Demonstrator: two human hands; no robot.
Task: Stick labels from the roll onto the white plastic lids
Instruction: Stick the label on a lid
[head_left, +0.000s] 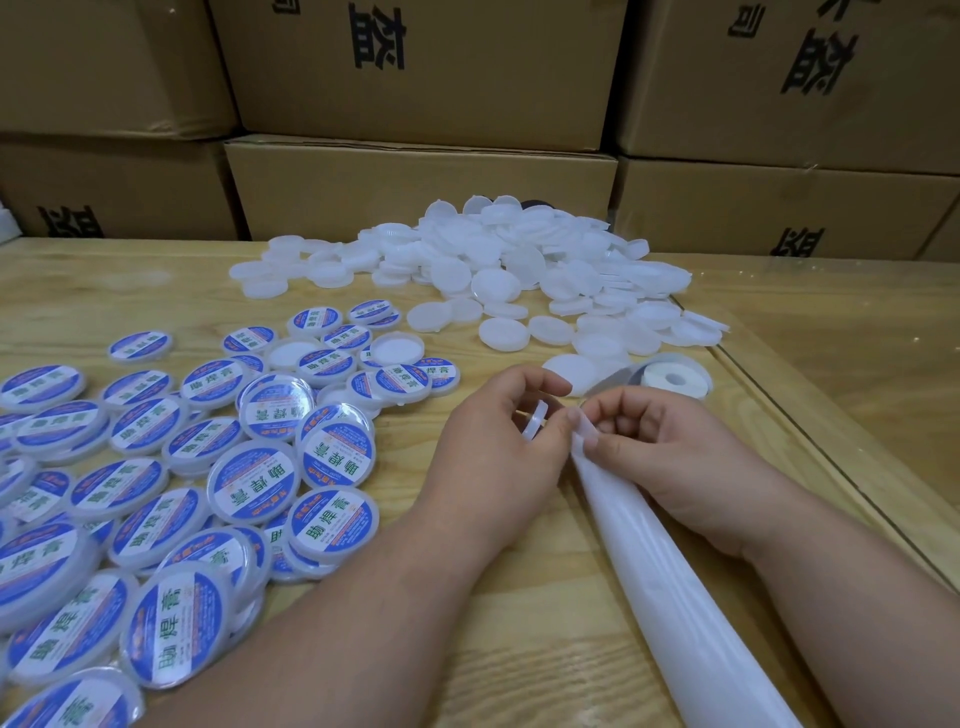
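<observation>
The left hand (498, 431) is pinching a bare white lid (536, 422) on edge above the desk (519, 623), while the right hand (660, 457) is gripping the backing strip (675, 597) trailing from the label roll (672, 382). With the lid tilted, the label could be landing off-centre or creasing; finished lids (249, 483) are lying left, the unlabelled pile (519, 270) beyond.

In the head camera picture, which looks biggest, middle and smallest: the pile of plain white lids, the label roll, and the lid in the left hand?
1. Pile of plain white lids, by far the biggest.
2. Label roll.
3. Lid in the left hand. It shows edge-on and partly hidden by fingers, so roll versus lid is unsure.
</observation>
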